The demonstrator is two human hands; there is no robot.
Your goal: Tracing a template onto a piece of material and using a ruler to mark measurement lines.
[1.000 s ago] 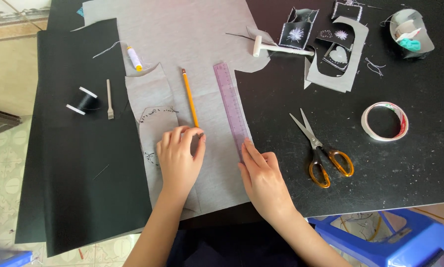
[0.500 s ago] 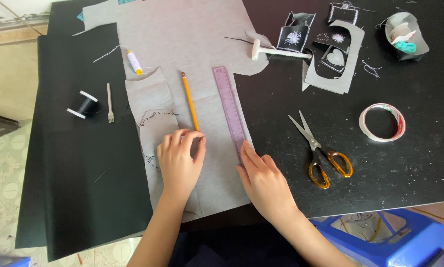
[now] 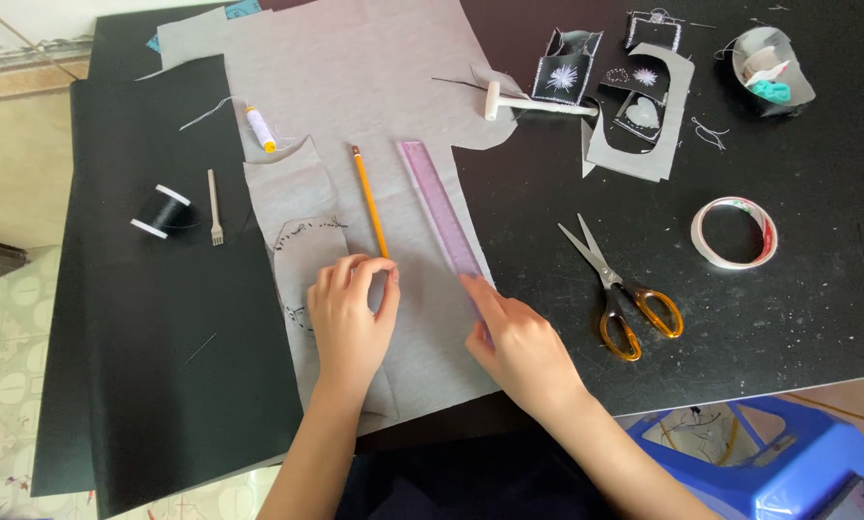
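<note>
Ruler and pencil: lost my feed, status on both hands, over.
Left hand flat on grey fabric, fingertips at pencil end. Right hand fingers on ruler lower end. Scissors lie apart, right of ruler.

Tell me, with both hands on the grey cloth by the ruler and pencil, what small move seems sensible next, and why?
Probably pick up the orange pencil. It lies loose on the grey cloth, its lower end at the left hand fingertips, while the right hand presses the near end of the purple ruler lying beside it. So the ruler looks steadied, ready for a line.
</note>
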